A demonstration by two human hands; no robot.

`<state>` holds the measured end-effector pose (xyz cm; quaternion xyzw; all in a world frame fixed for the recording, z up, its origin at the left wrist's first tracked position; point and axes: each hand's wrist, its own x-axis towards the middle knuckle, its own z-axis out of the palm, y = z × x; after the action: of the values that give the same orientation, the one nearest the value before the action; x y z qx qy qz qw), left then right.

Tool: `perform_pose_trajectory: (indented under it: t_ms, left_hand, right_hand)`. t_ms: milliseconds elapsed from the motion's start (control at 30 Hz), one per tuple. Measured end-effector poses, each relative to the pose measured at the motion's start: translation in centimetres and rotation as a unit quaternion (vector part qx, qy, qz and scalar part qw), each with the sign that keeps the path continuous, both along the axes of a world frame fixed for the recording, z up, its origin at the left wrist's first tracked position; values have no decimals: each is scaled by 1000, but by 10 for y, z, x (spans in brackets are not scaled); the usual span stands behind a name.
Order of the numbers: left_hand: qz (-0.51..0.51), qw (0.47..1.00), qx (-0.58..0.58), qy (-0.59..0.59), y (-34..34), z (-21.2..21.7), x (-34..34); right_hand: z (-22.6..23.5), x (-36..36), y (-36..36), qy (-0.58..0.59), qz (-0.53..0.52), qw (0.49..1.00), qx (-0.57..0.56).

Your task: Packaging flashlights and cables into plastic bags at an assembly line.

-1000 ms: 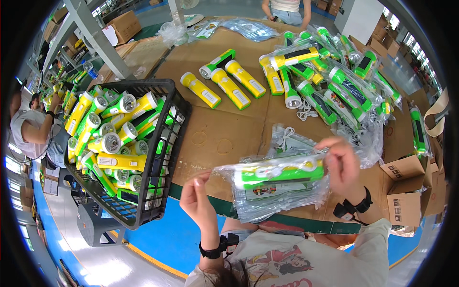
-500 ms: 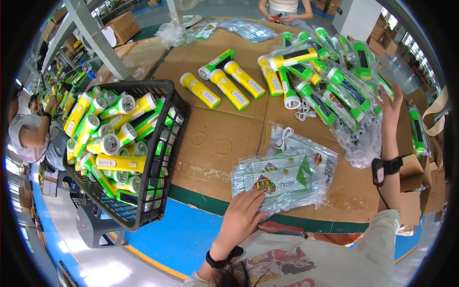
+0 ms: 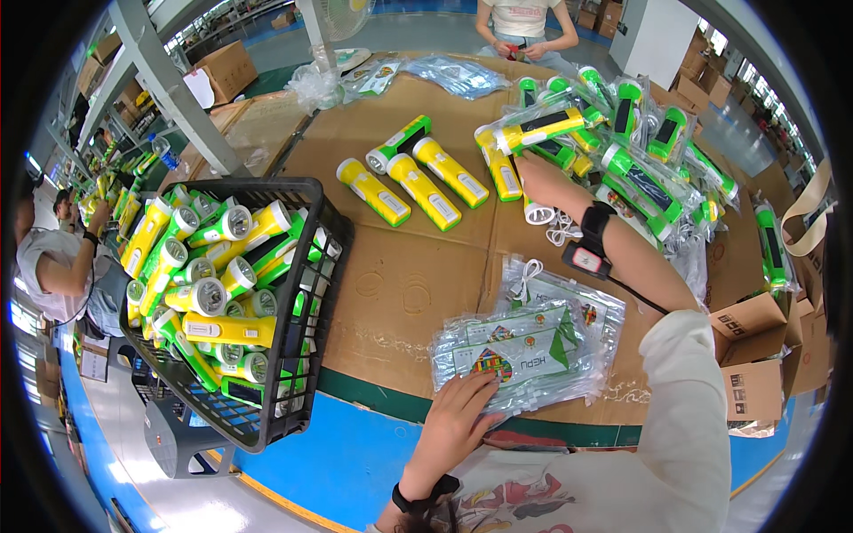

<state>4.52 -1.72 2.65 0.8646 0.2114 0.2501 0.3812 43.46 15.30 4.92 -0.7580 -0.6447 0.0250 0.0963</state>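
My left hand (image 3: pixel 458 413) lies with fingers stretched out on the near left edge of a stack of clear printed plastic bags (image 3: pixel 524 346). My right hand (image 3: pixel 549 185) reaches across to a green and white flashlight (image 3: pixel 538 214) and closes over its body; its lamp end sticks out below the hand, and the fingertips are partly hidden. Just left of that hand stands a yellow and green flashlight (image 3: pixel 498 164). Several more yellow flashlights (image 3: pixel 423 191) lie loose toward the middle. A coiled white cable (image 3: pixel 562 228) lies beside the right wrist.
A black basket (image 3: pixel 333 235) full of flashlights stands at the left. Bagged flashlights (image 3: pixel 641 182) are heaped at the back right. Another white cable (image 3: pixel 530 271) rests on the bags. Open cardboard boxes (image 3: pixel 755 391) stand at the right. A person (image 3: pixel 529 27) works across the table.
My right hand has swung left from the bagged heap's right side to the green and white flashlight. My left hand stays on the bags. The view has shifted slightly.
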Motion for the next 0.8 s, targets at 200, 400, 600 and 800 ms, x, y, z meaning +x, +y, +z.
perform_pose_trajectory:
  t_ms: [200,400,600,800]
  left_hand:
    - [10,1000,-20,2,-2,-5,-7]
    - [-9,1000,-28,0,3,-5,-7]
    - [-12,999,-47,-1,6,-10,-11]
    - [-15,999,-47,-10,8,-7,-8]
  right_hand:
    - [-22,20,33,-29,-12,998,46]
    - [-19,78,22,-151,24,988,14]
    - [-22,58,39,-294,-75,946,-115]
    - [-48,72,69,-580,-102,769,-250]
